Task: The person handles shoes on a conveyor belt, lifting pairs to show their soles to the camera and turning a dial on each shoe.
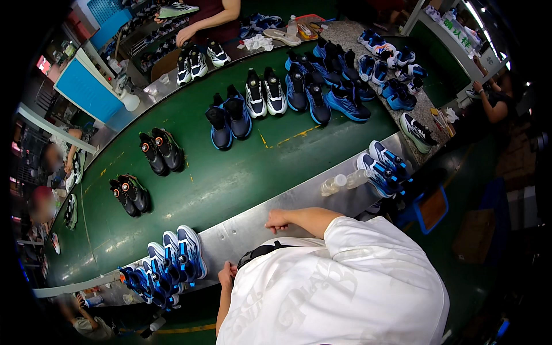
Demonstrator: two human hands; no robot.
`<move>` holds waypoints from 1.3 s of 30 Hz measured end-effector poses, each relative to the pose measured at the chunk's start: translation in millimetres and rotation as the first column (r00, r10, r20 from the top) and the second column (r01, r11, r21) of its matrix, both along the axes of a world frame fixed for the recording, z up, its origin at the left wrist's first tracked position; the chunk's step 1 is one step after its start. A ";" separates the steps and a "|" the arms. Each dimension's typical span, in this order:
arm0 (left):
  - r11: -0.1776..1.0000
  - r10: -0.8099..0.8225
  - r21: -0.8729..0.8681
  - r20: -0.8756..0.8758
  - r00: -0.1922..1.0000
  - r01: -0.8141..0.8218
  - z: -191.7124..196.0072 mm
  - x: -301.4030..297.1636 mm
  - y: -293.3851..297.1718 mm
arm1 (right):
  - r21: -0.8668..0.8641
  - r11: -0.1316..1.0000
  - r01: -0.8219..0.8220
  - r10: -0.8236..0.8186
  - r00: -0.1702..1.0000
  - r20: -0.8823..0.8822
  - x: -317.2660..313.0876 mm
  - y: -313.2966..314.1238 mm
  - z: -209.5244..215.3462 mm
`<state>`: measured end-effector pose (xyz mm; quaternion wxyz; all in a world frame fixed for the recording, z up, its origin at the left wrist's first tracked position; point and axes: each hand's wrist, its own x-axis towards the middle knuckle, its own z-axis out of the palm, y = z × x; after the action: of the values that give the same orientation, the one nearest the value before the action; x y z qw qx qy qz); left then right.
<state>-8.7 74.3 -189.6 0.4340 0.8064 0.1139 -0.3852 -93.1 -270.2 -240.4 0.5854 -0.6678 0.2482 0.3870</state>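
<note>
Over the metal strip along the near edge of the table, my right hand (278,221) hangs with its fingers curled in and nothing visible in them. Lower down, my left hand (227,275) is at my waist, beside a black item (261,250) against my white shirt. Its fingers are bent and partly hidden, so what they hold cannot be made out. Left of that hand, several white and blue sneakers (188,253) with dials lean in a row on the metal strip. Farther right stand two clear plastic bottles (333,185) and a pair of blue and white sneakers (380,172).
Two pairs of black shoes (163,150) with orange-ringed dials stand on the green table (195,198). Dark blue pairs (230,118) and a white and navy pair (265,93) are farther back. Opposite, a person's arm (210,24) reaches over more shoes. A blue-framed stool (432,208) stands at right.
</note>
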 end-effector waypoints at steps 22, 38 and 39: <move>0.947 -0.318 0.078 0.083 0.944 0.312 -113.0 21.6 68.0 | 0.054 0.998 0.039 -0.038 0.999 -0.014 -0.4 1.1 -6.2; 0.898 -0.438 0.100 0.145 0.887 0.428 -113.9 22.7 74.5 | 0.070 0.997 0.042 -0.040 0.999 -0.019 1.2 1.6 -4.9; 0.873 -0.487 0.121 0.198 0.851 0.472 -115.0 21.4 76.3 | 0.067 0.997 0.035 -0.034 0.999 -0.018 1.3 1.6 -4.5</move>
<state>12.6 150.7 -304.6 0.3066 0.8614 -0.1271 -0.3844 -91.8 -268.6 -244.9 0.6119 -0.6401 0.2516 0.3906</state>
